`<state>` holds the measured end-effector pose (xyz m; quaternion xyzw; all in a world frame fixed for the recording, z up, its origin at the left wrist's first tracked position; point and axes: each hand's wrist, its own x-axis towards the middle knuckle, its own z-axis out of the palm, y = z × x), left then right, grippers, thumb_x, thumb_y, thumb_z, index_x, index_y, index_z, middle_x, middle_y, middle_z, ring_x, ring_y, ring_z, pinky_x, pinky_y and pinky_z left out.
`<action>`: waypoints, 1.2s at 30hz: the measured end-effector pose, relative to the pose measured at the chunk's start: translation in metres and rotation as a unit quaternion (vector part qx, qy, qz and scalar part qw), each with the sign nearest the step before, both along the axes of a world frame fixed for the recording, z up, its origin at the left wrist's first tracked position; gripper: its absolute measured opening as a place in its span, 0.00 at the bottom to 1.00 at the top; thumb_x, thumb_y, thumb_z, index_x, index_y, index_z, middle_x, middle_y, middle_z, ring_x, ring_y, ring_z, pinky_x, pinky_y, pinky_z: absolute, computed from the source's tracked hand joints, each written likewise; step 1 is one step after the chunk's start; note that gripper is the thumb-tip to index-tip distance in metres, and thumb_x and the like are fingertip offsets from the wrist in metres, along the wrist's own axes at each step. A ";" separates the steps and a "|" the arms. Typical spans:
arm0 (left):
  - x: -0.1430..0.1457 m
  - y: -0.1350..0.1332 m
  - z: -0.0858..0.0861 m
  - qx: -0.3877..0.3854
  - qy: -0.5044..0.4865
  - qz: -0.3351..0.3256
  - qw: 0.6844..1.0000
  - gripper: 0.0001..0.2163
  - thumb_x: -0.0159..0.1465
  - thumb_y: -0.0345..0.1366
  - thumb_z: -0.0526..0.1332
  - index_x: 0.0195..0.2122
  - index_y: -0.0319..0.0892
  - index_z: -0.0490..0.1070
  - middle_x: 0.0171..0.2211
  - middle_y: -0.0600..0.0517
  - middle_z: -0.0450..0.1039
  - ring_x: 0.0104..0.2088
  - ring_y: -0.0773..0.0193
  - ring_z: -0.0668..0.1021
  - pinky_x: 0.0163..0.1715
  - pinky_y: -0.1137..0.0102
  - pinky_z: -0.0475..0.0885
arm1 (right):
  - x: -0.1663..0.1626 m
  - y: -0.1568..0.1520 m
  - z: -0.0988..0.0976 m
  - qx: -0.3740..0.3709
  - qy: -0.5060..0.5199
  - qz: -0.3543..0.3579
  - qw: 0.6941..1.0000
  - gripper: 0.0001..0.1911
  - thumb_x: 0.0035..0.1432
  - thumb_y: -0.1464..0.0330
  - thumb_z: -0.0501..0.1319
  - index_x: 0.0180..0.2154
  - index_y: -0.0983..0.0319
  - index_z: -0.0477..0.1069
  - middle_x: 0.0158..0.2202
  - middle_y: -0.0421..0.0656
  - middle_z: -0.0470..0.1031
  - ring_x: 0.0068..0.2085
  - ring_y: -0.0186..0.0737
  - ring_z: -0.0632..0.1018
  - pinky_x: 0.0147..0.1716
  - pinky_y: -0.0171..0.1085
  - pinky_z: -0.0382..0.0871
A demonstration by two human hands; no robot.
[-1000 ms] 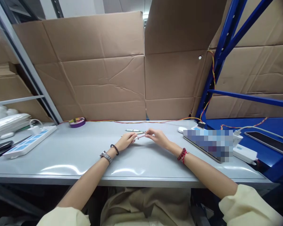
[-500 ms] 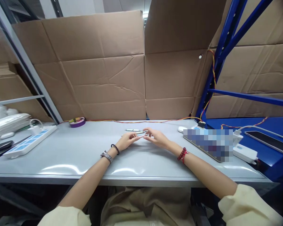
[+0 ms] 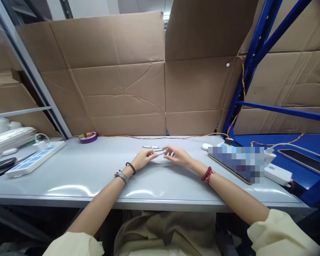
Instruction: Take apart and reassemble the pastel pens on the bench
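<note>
My left hand point(image 3: 143, 159) and my right hand point(image 3: 179, 156) meet just beyond the middle of the grey tabletop, fingers curled toward each other. A slim light-coloured pen point(image 3: 160, 151) runs between them. The left thumb and forefinger close on its left part, while the right fingertips are at its right end; the fingers partly hide it. Just behind lies another pale pen point(image 3: 150, 147), flat on the table and apart from the left hand.
A purple-edged tape roll point(image 3: 88, 137) sits at the back left, by a power strip point(image 3: 37, 159). To the right are a phone with a blurred screen point(image 3: 236, 164), a white power strip point(image 3: 277, 174) and another phone point(image 3: 305, 161). Cardboard point(image 3: 117, 81) stands behind the table point(image 3: 90, 177).
Both hands keep nearly the same place and pose. The right fingers have shifted slightly around the pen's end, and the whole view has moved a little.
</note>
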<state>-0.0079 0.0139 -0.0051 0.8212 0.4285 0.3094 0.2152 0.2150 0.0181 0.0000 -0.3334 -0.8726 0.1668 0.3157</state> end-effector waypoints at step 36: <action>-0.015 0.008 0.006 0.057 0.083 0.047 0.994 0.12 0.64 0.42 0.56 0.39 0.37 0.68 0.33 0.51 0.70 0.31 0.66 0.74 0.33 0.66 0.71 | 0.001 0.008 -0.004 -0.035 0.044 -0.109 0.992 0.21 0.65 0.58 0.47 0.26 0.63 0.66 0.19 0.35 0.64 0.22 0.31 0.66 0.29 0.35 0.62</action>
